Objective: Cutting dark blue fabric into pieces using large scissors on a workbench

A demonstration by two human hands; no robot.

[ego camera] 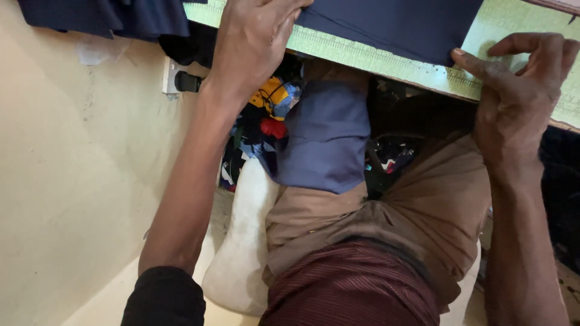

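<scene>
While the flat navy-blue cloth lies on the pale green ruled board at the far edge, the left hand presses down on its left part, fingers hidden, so its grip cannot be told. The right hand touches the cloth's near right corner with loosely spread fingers, holding nothing. Uneven pressure could skew or wrinkle the cloth. Below, bright fabric scraps crowd beside a white sack.
</scene>
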